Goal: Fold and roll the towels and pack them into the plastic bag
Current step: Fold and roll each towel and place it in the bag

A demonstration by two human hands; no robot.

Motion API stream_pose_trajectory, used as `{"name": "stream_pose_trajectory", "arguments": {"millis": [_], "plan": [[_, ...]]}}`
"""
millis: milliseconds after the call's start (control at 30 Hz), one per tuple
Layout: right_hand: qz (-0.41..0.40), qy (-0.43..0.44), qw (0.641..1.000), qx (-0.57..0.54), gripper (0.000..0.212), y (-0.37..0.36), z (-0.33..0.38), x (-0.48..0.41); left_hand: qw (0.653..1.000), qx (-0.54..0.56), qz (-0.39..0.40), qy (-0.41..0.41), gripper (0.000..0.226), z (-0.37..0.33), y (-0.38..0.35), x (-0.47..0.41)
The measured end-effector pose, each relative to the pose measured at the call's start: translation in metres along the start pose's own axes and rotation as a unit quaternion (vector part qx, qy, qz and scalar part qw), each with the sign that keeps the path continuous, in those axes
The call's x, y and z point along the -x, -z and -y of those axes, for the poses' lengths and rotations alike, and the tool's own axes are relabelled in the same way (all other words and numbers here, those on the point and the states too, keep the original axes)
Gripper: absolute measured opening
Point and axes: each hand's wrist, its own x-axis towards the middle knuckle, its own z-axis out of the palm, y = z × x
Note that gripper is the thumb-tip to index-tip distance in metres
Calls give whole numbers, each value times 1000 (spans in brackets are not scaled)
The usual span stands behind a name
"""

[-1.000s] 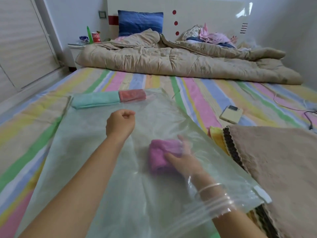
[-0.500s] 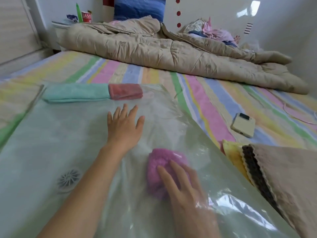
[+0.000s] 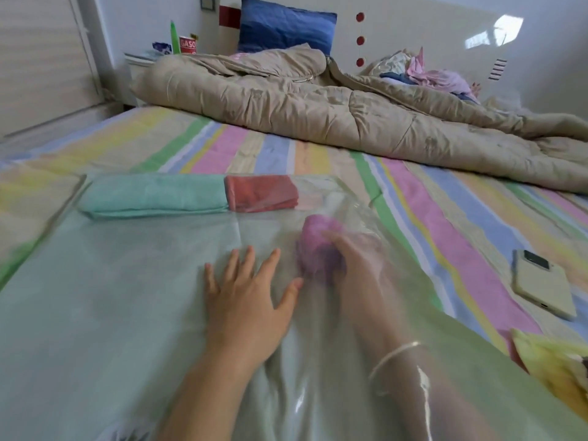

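Note:
A large clear plastic bag [image 3: 111, 297] lies flat on the striped bed. At its far end sit a rolled teal towel [image 3: 152, 197] and a rolled red towel [image 3: 261, 194] side by side. My right hand [image 3: 356, 256] is deep inside the bag and grips a rolled purple towel [image 3: 318, 246], just short of the red one. My left hand [image 3: 248, 294] lies flat on top of the plastic with fingers spread, beside the purple roll.
A phone [image 3: 541, 286] lies on the sheet to the right. Yellow and other towels [image 3: 553, 367] are stacked at the lower right. A beige quilt [image 3: 350, 109] crosses the bed's far end, with a blue pillow [image 3: 286, 27] behind it.
My right hand has pushed the purple towel farther into the bag, toward the red roll. My left hand went from a fist to flat on the plastic.

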Motion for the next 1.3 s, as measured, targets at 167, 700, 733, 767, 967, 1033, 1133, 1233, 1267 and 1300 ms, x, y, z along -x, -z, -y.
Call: {"name": "stream_pose_trajectory", "arguments": {"millis": [167,700,733,767,967,1033,1133,1233,1267,1300], "plan": [[-18,15,1000,20,45,-30,-16,-50,1000,-9,-1,4,95,0,-3,1],[64,-52,990,115,68,-60,-9,-61,1000,-26,9,8,95,-3,-8,-2],[53,-40,990,121,67,-58,-4,-55,1000,-27,11,7,95,-4,-8,-2],[25,-17,992,123,65,-56,2,-51,999,-29,13,5,93,-4,-8,-2],[-11,5,976,218,21,-53,12,-43,999,-38,10,0,96,-5,-9,-1],[18,-23,964,263,26,-54,14,-43,999,-33,9,3,97,-5,-8,-1],[56,-15,969,242,42,-56,13,-48,999,-34,10,3,97,-6,-8,-1],[94,3,976,199,38,-57,9,-58,999,-32,8,2,97,-5,-9,0],[97,8,978,185,37,-57,5,-63,999,-31,8,1,96,-6,-9,1],[108,5,979,173,37,-56,3,-69,999,-32,8,0,97,-6,-9,1]]}}
